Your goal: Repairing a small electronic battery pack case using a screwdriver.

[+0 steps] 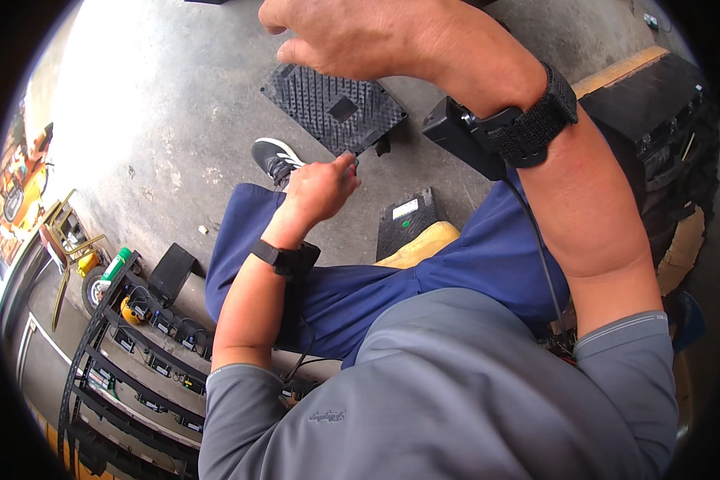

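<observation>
My left hand (321, 190) is closed beside the lower corner of a dark ribbed square panel (308, 100). A small thing with red and dark parts shows at its fingertips; its kind is hard to make out. That panel lies tilted above the grey floor, with a diamond-shaped recess in its face. At the upper edge, above the panel, my right hand (336, 36) has its visible fingers curled, with thumb and finger a little apart. The frame cuts off part of it, and anything it holds is hidden. Both wrists wear black straps with small black devices.
Another dark panel (408, 216) with a white label lies between my legs, beside a yellow object (418, 246). A black rack (128, 400) holding several devices stands at the lower left. On the right are a dark case (640, 96) and torn cardboard (681, 250). A cable hangs from my right wrist.
</observation>
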Available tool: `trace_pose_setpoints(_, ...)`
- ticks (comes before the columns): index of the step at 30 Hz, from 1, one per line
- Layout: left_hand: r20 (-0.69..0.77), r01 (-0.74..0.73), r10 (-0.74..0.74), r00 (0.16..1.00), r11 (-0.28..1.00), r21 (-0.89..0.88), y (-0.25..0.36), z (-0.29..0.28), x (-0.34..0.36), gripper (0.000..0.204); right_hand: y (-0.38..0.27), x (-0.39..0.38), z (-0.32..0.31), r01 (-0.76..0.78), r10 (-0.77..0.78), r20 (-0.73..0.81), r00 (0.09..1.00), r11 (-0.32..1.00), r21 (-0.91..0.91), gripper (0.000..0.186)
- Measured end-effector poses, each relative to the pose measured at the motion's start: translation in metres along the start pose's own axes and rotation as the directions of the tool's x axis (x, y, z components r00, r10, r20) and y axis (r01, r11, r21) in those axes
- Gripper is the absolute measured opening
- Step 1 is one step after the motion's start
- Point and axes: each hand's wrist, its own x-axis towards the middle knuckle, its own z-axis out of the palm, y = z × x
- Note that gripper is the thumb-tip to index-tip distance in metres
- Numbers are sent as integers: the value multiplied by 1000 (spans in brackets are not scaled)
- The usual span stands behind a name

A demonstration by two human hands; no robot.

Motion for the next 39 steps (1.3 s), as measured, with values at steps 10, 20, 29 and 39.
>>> trace_pose_setpoints(10,-118,-55,45,992,995,-81,-6,-6,0,70,-1,-5,0,62,-65,-128,990,998,-20,16)
trace_pose_setpoints(20,-316,-265,256,913,964,15,-5,-7,-6,56,3,1,2,8,-8,-14,1000,1000,-25,17)
trace_pose_setpoints(29,-86,-29,23,996,998,-63,-8,4,3,55,-3,-4,-1,40,-40,-67,997,999,-4,16)
trace_pose_setpoints(39,-157,-69,64,986,997,-28,-1,-20,-5,61,-2,-3,-1,26,-26,-62,998,1000,-5,17)
